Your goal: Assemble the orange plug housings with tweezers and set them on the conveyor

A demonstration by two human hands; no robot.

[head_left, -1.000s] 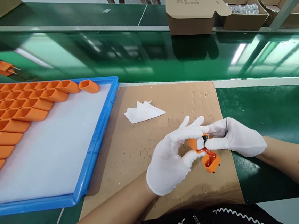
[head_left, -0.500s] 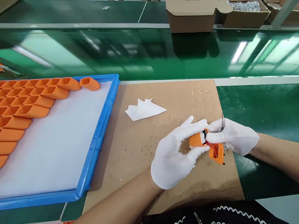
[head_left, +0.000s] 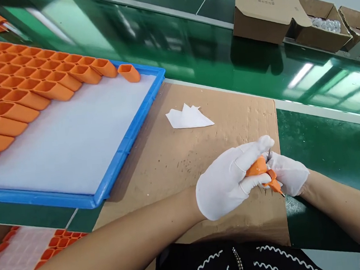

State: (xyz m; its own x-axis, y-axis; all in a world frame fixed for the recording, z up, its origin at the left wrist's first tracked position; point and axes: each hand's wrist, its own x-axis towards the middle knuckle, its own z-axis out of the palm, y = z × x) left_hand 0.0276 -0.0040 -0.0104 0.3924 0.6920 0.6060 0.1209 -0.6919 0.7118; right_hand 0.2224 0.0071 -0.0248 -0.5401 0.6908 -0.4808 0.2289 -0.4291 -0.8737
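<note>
In the head view, my left hand point(head_left: 223, 183), in a white glove, is closed around an orange plastic housing point(head_left: 256, 167) over the right side of the cardboard sheet. A smaller orange piece point(head_left: 272, 180) with a dark pointed tip hangs just below the housing. My right hand point(head_left: 291, 173), also gloved, meets these parts from the right. Its fingers are partly hidden behind them. A thin dark metal tool point(head_left: 269, 155), like tweezers, sticks up from the right hand. Left of the hands, a torn white paper piece point(head_left: 189, 117) lies on the cardboard point(head_left: 157, 166).
A blue-rimmed tray point(head_left: 119, 159) at left holds rows of orange housings point(head_left: 22, 96) on a white liner, with one single housing point(head_left: 129, 73) near its corner. Cardboard boxes point(head_left: 260, 23) stand on the back shelf. More orange parts point(head_left: 61, 242) show below the table edge.
The view has turned and tilted. The orange housing has been tilted in my hands, and the red wires and black part seen inside before are now hidden.
</note>
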